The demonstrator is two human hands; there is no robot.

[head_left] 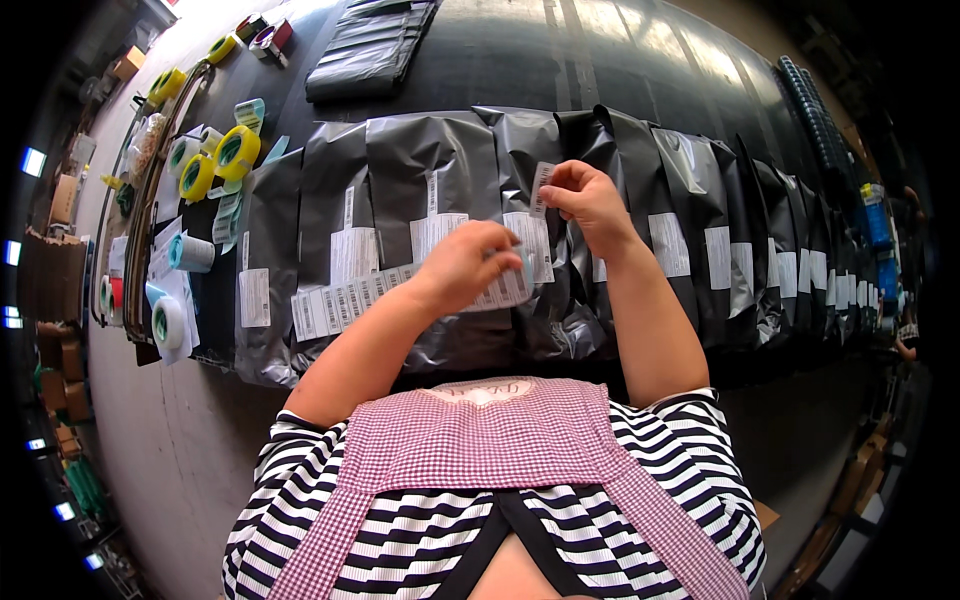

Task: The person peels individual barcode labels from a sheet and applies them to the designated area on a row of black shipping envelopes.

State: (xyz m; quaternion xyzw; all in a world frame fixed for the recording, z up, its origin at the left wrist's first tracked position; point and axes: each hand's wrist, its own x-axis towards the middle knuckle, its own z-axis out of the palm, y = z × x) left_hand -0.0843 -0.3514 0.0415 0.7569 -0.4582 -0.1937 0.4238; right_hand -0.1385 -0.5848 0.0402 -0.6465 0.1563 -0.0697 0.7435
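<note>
A row of black plastic mailer bags (pixel 430 170), most with white labels, lies overlapped across a dark table. My left hand (pixel 465 265) holds a long strip of white barcode labels (pixel 340 303) that trails off to the left over the bags. My right hand (pixel 590 200) pinches a single small white label (pixel 541 187) above the bag in the middle of the row. The two hands are close together, just over the bags.
Rolls of yellow tape (pixel 237 152) and white tape (pixel 168 323) lie at the left end of the table with loose label sheets. A stack of unused black bags (pixel 365 50) sits at the far side. Cardboard boxes (pixel 55 275) stand on the floor at left.
</note>
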